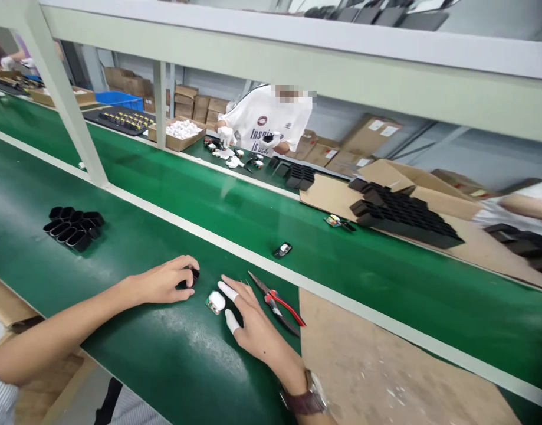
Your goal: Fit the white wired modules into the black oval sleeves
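Observation:
My left hand (167,281) rests on the green mat with its fingers curled round a small black plastic housing (191,276). My right hand (248,321) lies flat beside it, white finger cots on thumb and forefinger. Those two fingers touch a small white part on a green circuit board (216,302). A watch sits on my right wrist. Red-handled pliers (277,302) lie just right of my right hand.
A cluster of black housings (74,227) lies at the left. A small black device (282,249) sits on the green belt. Across it, a person in a white shirt (266,121) works; black trays (401,215) rest on cardboard. A brown board (386,366) lies at right.

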Demonstrator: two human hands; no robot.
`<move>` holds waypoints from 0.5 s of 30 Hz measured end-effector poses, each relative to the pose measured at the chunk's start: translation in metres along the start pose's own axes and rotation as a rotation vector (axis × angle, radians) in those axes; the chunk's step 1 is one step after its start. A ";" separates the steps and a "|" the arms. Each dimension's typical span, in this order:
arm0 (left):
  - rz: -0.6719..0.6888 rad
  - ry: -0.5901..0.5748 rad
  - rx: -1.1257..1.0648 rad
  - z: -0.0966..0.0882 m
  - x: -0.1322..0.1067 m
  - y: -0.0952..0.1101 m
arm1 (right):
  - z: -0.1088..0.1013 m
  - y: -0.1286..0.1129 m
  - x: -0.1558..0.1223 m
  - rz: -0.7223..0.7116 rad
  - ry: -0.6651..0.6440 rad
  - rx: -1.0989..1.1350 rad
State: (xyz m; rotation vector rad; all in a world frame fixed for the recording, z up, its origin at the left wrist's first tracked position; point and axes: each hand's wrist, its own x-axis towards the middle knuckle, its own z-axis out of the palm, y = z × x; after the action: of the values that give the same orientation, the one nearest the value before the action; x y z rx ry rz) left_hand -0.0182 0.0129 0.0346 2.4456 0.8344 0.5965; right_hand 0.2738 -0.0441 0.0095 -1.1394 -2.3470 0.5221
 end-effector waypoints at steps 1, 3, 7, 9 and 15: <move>0.018 -0.003 -0.017 0.004 0.006 -0.003 | -0.001 0.001 0.000 -0.027 -0.030 0.021; 0.016 0.001 -0.065 0.010 0.012 -0.009 | 0.001 0.002 0.001 -0.028 -0.064 0.062; -0.110 0.046 -0.187 0.019 0.005 -0.020 | 0.007 0.005 -0.001 0.004 -0.023 0.104; -0.155 0.059 -0.220 0.020 0.000 -0.024 | 0.011 0.006 -0.002 -0.024 -0.008 0.125; -0.215 0.043 -0.279 0.026 -0.004 -0.022 | 0.010 -0.005 0.004 -0.092 0.202 0.159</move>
State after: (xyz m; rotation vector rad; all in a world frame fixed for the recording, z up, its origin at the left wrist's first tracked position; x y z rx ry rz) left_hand -0.0173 0.0181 0.0008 2.0681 0.9470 0.6396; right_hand 0.2628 -0.0453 0.0048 -0.9597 -2.1329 0.5250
